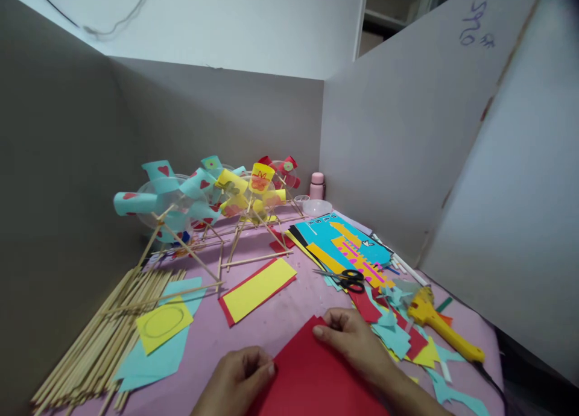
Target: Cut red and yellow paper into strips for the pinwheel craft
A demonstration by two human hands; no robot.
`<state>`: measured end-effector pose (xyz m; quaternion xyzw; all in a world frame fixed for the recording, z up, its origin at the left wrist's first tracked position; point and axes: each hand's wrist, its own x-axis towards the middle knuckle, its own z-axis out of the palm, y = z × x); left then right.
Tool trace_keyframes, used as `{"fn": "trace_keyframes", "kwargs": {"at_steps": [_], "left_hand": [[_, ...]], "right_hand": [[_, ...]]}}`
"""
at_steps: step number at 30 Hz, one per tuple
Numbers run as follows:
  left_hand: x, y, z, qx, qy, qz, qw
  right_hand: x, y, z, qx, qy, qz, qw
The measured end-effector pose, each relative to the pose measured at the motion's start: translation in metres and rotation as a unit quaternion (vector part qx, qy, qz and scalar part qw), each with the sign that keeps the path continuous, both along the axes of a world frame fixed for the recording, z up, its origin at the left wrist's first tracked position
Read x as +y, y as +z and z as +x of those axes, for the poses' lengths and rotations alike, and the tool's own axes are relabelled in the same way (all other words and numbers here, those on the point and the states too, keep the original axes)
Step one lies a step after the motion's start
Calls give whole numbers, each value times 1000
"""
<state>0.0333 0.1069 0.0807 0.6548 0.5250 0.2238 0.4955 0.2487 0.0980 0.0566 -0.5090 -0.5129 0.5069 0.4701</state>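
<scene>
Near the front edge I hold red paper (pixel 316 374), and two corners at its top suggest more than one layer. My left hand (pixel 242 377) pinches its left edge between thumb and fingers. At the top right edge, my right hand (pixel 350 337) grips it the same way. Beyond the paper lies a yellow strip (pixel 260 289) on top of a red strip (pixel 224 310). Black-handled scissors (pixel 351 279) rest to the right of these strips, past my right hand. The lower part of the red paper runs out of view.
Paper-and-stick wheel models (pixel 169 202) stand at the back left. Bamboo sticks (pixel 94 337) and a yellow square with a drawn oval (pixel 163 324) lie left. On the right are a yellow glue gun (pixel 441 325), paper scraps (pixel 393 334) and blue sheets (pixel 330 238). A pink bottle (pixel 317 187) stands behind.
</scene>
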Motion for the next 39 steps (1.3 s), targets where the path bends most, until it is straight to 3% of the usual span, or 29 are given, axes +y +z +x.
{"fn": "trace_keyframes", "kwargs": {"at_steps": [6,11,18,30,39], "left_hand": [[3,11,15,-42,-81,6,996],[9,13,30,-40,-51,75,995],[13,13,36,-59,-14,78,995],[8,16,43,-36,-31,75,996],[5,11,38,-57,6,91,994]], "right_hand": [[-3,-3,-3,8,20,10,1000],[-4,-4,-6,6,34,13,999],[-6,-2,-3,23,41,14,999],[-13,2,-4,23,33,21,999],[-16,-8,-1,124,88,-40,988]]}}
